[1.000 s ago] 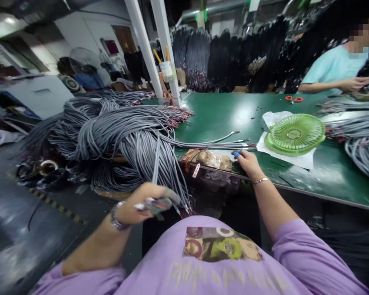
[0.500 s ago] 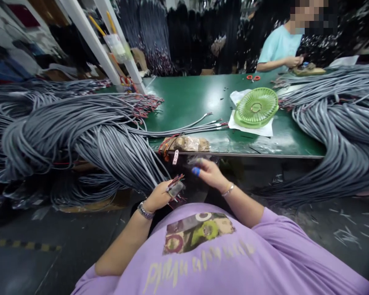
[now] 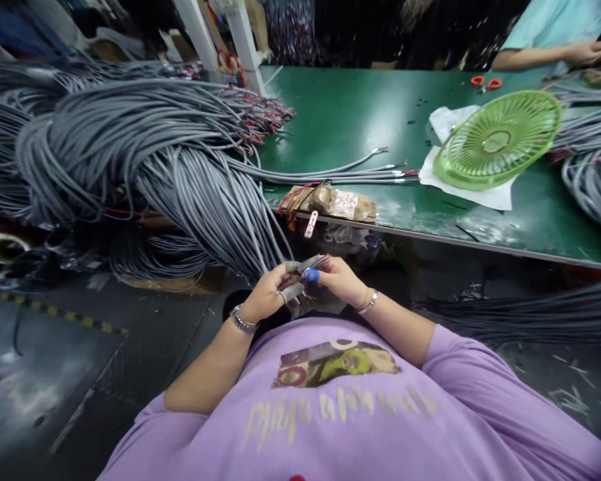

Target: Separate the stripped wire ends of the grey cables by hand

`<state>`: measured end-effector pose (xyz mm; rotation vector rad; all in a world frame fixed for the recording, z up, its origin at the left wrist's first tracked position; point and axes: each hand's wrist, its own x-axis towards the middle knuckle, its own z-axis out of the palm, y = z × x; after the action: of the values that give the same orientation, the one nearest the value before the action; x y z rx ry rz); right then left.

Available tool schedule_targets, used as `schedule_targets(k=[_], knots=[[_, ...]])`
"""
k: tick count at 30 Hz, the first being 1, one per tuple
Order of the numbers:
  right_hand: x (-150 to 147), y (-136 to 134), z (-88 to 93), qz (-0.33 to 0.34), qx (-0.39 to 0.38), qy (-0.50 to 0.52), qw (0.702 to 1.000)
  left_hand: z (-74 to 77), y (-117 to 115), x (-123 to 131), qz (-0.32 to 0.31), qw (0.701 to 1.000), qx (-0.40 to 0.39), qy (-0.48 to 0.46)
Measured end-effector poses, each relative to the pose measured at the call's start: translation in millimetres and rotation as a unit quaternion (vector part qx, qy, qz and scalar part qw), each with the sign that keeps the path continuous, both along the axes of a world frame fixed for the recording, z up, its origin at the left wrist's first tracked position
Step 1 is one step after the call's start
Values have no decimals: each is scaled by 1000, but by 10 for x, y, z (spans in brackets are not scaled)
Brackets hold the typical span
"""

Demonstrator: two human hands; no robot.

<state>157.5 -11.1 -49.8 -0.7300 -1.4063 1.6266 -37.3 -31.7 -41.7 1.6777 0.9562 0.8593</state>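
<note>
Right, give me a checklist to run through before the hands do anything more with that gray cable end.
1. Left hand grips the cable end: ok.
2. Right hand pinches the coloured wire tips: ok.
3. Blue fingertip cover sits on the right hand: ok.
4. Wire tips cleanly stripped: cannot tell, too small.
5. Held cable free of the gray cable bundle: cannot tell, it runs into the heap.
6. Co-worker's hand well away across the table: ok.

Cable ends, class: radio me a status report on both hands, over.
Left hand gripping the cable ends above the lap. Right hand pinching the same ends. Grey cable bundle hangs off the table alongside.
</note>
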Motion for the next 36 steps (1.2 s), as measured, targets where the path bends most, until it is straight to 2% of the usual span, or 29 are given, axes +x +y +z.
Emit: schedule_targets(k=[3, 7, 9, 11, 13, 15, 17, 19, 21, 22, 24, 25, 27, 29, 31, 34, 36], knots=[[-27, 24, -27, -4, -6, 3, 1000, 56, -23, -7, 41, 993, -47, -105], [-44, 50, -11, -6, 0, -2, 1000, 114, 9, 81, 67, 990, -62, -106], [-24, 39, -3, -3, 27, -11, 1000, 167, 38, 123, 80, 988, -68, -111], [12, 10, -3, -9, 80, -32, 996, 284, 102, 144, 124, 981, -53, -136], [51, -25, -12, -14, 132, -59, 989, 482, 245, 152, 190, 968, -10, -164], [80, -57, -31, -8, 152, -70, 986, 741, 500, 180, 229, 960, 42, -152], [93, -81, -51, 7, 150, -61, 987, 1004, 871, 257, 222, 968, 88, -78], [93, -101, -66, 22, 152, -52, 987, 1207, 1317, 390, 214, 964, 149, 51], [92, -121, -73, 40, 160, -51, 985, 1313, 1760, 554, 197, 929, 213, 231], [94, -131, -75, 47, 158, -51, 985, 1329, 1952, 634, 185, 901, 218, 327], [111, -147, -82, 63, 142, -50, 987, 1306, 2240, 769, 151, 845, 165, 486], [126, -151, -88, 69, 134, -51, 987, 1278, 2329, 816, 131, 826, 144, 529], [165, -145, -102, 78, 128, -55, 987, 1210, 2411, 861, 102, 810, 128, 562], [203, -123, -117, 80, 126, -54, 987, 1153, 2408, 847, 99, 814, 142, 554], [228, -95, -130, 80, 122, -47, 988, 1119, 2376, 791, 128, 829, 169, 518], [234, -67, -153, 82, 120, -42, 988, 1124, 2329, 642, 222, 863, 227, 393], [225, -65, -180, 85, 102, -32, 991, 1171, 2282, 482, 291, 886, 233, 276]])
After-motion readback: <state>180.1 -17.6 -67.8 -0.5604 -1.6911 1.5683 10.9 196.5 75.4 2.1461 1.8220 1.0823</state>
